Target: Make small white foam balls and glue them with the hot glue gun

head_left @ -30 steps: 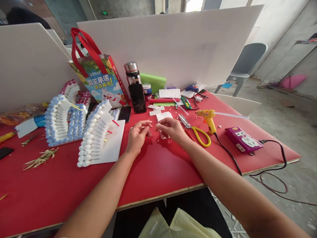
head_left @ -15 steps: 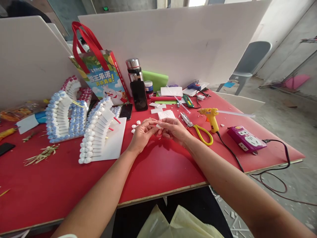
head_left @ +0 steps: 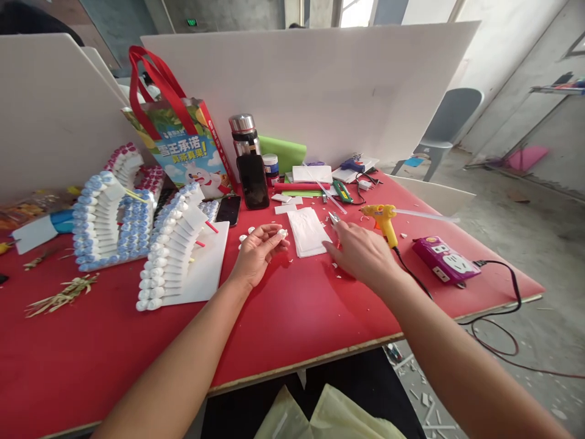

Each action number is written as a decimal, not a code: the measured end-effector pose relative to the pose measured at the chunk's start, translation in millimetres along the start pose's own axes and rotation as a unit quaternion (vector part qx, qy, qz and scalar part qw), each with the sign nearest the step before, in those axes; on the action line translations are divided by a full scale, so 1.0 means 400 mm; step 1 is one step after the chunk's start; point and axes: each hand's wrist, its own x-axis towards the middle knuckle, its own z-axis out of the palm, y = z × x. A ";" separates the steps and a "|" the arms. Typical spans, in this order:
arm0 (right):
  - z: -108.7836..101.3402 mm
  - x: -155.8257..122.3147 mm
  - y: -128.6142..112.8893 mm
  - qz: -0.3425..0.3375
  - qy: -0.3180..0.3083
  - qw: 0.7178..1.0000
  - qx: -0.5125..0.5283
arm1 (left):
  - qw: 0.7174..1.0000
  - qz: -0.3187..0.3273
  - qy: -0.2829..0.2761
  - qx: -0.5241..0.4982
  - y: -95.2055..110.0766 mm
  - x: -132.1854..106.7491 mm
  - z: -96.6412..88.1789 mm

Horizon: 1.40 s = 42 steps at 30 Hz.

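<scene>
Between thumb and fingertips, my left hand [head_left: 256,255] pinches a small white rolled paper bud [head_left: 282,233]. A few similar white buds [head_left: 243,238] lie just behind that hand. My right hand [head_left: 361,249] is over the yellow-handled scissors, thumb and index finger apart; only the metal tip of the scissors [head_left: 334,217] shows past the fingers, and the handles are hidden under the hand. A stack of thin white paper sheets [head_left: 307,233] lies between both hands. To the left stands a curved white model [head_left: 176,250] edged with rows of such buds.
A yellow glue gun [head_left: 384,221] and a purple power strip [head_left: 445,261] with cords are on the right. Behind stand a phone [head_left: 253,182], a steel flask [head_left: 242,129] and a printed bag [head_left: 183,146]. A blue-budded model [head_left: 98,219] is farther left on the red table [head_left: 292,329].
My hands have come apart. The left keeps the white bud and moves slightly left; the right has moved right, over the scissors. The paper stack is now uncovered.
</scene>
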 end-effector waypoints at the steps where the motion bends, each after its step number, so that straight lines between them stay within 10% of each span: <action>1: 0.001 -0.010 0.020 0.015 -0.010 0.998 -0.056 | 1.000 -0.002 0.005 -0.015 0.000 0.003 -0.003; 10: 0.043 0.023 0.082 0.104 -0.124 0.984 -0.072 | 0.994 -0.038 0.017 -0.098 0.000 0.010 -0.020; 19: 0.073 0.015 0.150 0.079 -0.014 0.990 0.117 | 0.985 -0.074 0.010 -0.154 0.016 0.009 -0.030; 23: 0.067 0.015 0.111 -0.001 0.033 0.959 0.280 | 0.981 -0.085 0.010 -0.175 0.014 0.014 -0.034; 30: 0.082 0.014 -0.020 -0.179 0.053 0.951 0.244 | 0.978 -0.080 0.047 -0.188 0.009 0.017 -0.038; 42: 0.109 -0.001 -0.033 -0.180 0.048 0.961 0.203 | 0.990 -0.060 -0.002 -0.124 0.003 0.005 -0.004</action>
